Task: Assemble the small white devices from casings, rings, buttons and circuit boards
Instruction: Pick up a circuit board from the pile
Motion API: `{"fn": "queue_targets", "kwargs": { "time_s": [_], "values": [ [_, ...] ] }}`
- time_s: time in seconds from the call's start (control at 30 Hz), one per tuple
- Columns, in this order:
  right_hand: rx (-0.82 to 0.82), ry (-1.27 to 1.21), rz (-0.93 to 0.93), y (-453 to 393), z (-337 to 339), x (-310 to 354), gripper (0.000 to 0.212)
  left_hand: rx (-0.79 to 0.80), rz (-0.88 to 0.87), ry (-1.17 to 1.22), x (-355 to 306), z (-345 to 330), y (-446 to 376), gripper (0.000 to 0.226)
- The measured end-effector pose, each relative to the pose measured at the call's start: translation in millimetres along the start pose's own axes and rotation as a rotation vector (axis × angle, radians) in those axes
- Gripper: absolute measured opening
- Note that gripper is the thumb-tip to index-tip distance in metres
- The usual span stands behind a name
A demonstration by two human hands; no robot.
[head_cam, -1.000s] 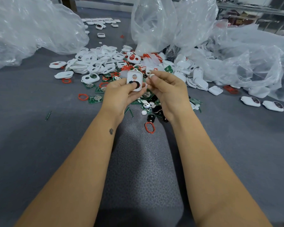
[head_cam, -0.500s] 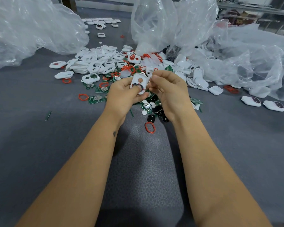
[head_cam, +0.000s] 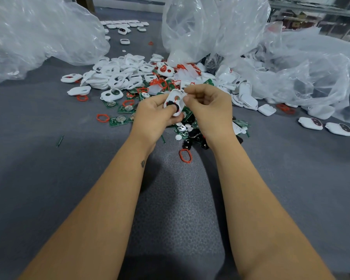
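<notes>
My left hand grips a white casing above the parts pile, thumb on its black button; my right hand pinches its far edge. A red ring lies near, boards left, casings and bags far.

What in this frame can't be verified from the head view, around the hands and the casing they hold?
- White casing: its lower hole is covered by the left hand's thumb over a black button; seating unclear.
- Right hand: curled fingers hide whatever small part it pinches.
- Parts pile behind the hands: partly blocked by them.
- Clear plastic bags: contents too hazy to name.
</notes>
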State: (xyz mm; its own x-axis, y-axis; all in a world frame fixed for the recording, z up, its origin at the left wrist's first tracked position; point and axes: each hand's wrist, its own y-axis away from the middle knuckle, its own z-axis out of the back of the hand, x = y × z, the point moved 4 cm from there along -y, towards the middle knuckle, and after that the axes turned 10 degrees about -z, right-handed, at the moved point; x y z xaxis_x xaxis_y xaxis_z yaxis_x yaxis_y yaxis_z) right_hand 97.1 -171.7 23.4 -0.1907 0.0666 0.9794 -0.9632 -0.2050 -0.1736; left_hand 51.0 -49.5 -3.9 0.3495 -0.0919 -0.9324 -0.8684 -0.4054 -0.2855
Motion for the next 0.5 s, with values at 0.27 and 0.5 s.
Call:
{"fn": "queue_targets", "kwargs": {
  "time_s": [0.27,0.5],
  "values": [
    [-0.013,0.173,0.038,1.5,-4.4,0.6,0.014,0.026,-0.017,-0.076,-0.4,-1.5,0.9,0.027],
    [-0.025,0.244,0.059,2.8,-4.4,2.7,0.011,0.029,-0.017,-0.097,-0.2,-1.9,0.6,0.028]
  ]
}}
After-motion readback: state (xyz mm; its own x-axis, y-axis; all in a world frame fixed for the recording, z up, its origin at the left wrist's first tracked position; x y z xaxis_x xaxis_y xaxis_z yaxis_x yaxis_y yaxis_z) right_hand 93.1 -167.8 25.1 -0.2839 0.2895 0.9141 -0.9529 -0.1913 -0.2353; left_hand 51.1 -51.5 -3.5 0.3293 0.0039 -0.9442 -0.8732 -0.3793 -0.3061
